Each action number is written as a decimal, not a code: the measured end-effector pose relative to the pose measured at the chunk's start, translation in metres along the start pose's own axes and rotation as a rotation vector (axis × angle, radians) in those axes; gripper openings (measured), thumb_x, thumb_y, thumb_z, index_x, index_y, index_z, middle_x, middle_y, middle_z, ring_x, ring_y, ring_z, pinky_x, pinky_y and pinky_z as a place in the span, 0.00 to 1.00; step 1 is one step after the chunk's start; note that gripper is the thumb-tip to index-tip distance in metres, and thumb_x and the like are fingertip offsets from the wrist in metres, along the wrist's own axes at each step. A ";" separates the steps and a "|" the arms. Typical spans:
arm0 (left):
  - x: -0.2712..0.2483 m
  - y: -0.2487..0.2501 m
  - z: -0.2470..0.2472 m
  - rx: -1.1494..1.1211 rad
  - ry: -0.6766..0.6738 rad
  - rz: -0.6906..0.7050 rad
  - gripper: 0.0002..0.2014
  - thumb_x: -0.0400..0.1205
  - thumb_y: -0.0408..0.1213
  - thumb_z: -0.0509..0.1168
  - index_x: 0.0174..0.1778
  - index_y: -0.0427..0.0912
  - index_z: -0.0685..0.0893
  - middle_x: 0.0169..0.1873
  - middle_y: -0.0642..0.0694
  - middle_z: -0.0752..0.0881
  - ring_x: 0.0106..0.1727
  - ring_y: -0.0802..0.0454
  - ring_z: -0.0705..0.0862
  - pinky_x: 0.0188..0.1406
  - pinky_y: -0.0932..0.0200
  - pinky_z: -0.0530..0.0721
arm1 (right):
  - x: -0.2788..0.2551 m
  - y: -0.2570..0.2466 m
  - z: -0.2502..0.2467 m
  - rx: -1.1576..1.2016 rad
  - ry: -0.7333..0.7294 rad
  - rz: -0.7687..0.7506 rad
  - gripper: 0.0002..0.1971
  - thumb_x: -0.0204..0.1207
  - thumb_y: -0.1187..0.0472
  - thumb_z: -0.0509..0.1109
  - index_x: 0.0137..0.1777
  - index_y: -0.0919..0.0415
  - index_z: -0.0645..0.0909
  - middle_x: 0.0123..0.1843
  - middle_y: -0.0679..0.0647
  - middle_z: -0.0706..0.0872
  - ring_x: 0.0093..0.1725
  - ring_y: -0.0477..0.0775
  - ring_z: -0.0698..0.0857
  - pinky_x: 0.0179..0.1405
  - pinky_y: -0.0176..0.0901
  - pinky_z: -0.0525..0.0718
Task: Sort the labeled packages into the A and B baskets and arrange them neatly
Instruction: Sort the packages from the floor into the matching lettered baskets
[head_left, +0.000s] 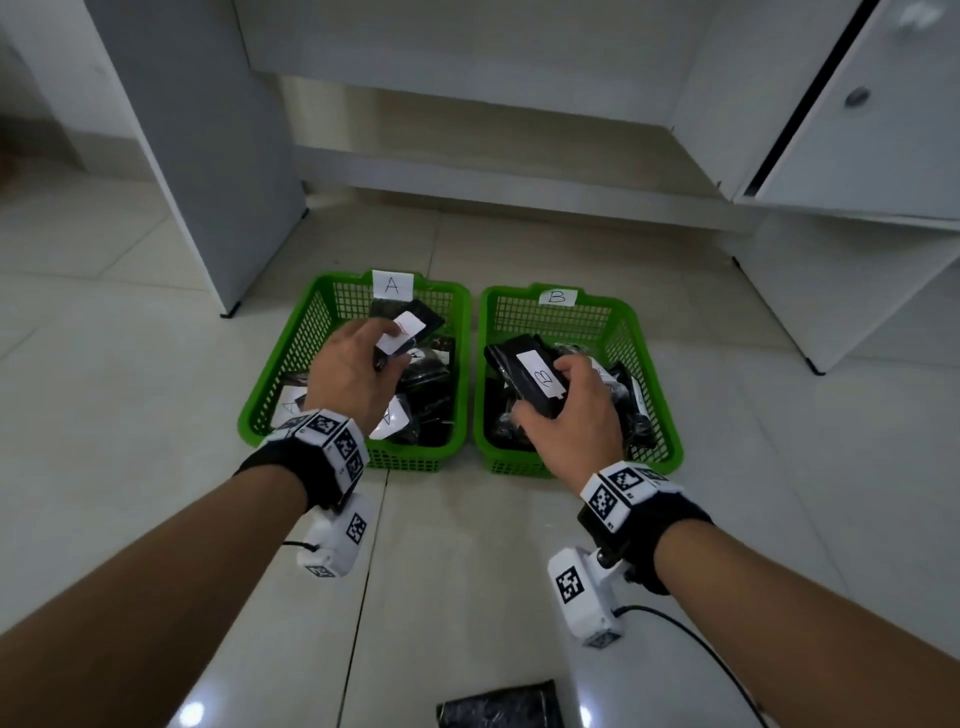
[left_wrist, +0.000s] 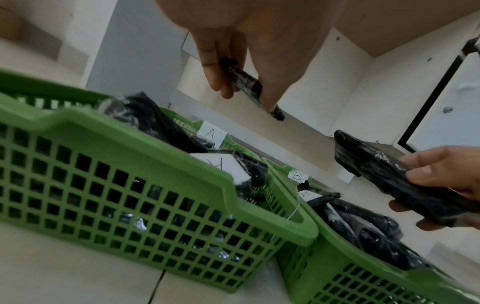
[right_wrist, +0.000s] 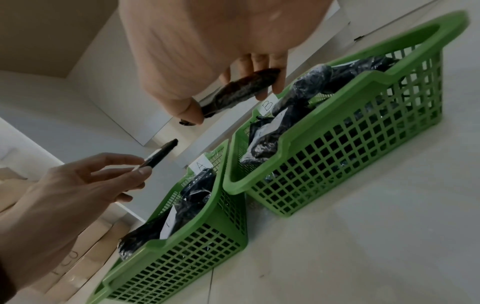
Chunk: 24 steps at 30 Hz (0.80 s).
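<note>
The left hand (head_left: 348, 371) pinched a thin black package (head_left: 410, 327) between thumb and fingers, holding it in the air above basket A (head_left: 270, 400). Its white label faced up with a red mark on it; the letter could not be read. The right hand (head_left: 576, 410) gripped a thicker black package (head_left: 524, 374), fingers curled round its near end, above basket B (head_left: 660, 415). This one's label showed a B.

Both green mesh baskets stood on the tiled floor (head_left: 130, 389), side by side and almost touching, A on the left and B on the right. Each carried a white tag with its letter on the far rim. Both held a loose heap of black wrapped packages, several with white labels showing; in basket A two of those labels read A.

Another black package (head_left: 501, 709) lay on the floor near the person, well apart from the baskets. White cabinets (head_left: 857, 130) stood behind the baskets.
</note>
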<state>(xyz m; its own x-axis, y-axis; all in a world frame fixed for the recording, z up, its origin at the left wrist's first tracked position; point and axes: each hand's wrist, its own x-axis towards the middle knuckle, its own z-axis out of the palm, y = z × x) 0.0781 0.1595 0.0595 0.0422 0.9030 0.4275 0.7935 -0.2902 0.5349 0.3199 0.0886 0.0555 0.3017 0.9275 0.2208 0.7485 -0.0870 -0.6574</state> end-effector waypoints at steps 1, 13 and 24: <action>0.001 -0.001 0.006 0.008 -0.017 -0.007 0.14 0.76 0.41 0.76 0.57 0.42 0.88 0.56 0.43 0.86 0.49 0.43 0.85 0.47 0.53 0.82 | 0.002 0.003 0.003 -0.009 0.010 -0.009 0.32 0.67 0.49 0.79 0.69 0.55 0.73 0.63 0.53 0.81 0.62 0.58 0.81 0.56 0.53 0.84; -0.009 -0.023 0.037 -0.079 -0.096 -0.373 0.31 0.63 0.51 0.85 0.60 0.43 0.85 0.54 0.45 0.88 0.53 0.46 0.85 0.50 0.53 0.83 | 0.032 0.034 0.032 -0.096 0.002 -0.056 0.29 0.64 0.51 0.87 0.61 0.54 0.78 0.60 0.53 0.82 0.63 0.58 0.79 0.59 0.51 0.82; -0.016 -0.029 0.055 0.342 -0.208 -0.116 0.26 0.86 0.51 0.54 0.52 0.31 0.88 0.65 0.32 0.82 0.66 0.31 0.75 0.67 0.39 0.75 | 0.032 0.038 0.038 -0.410 -0.027 -0.201 0.25 0.83 0.43 0.64 0.68 0.62 0.85 0.67 0.59 0.80 0.67 0.63 0.76 0.69 0.59 0.76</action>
<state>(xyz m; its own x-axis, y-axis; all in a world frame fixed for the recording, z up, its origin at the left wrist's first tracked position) 0.0875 0.1703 -0.0029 0.0347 0.9784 0.2039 0.9548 -0.0927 0.2825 0.3358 0.1289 0.0100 0.1147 0.9494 0.2923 0.9643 -0.0358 -0.2623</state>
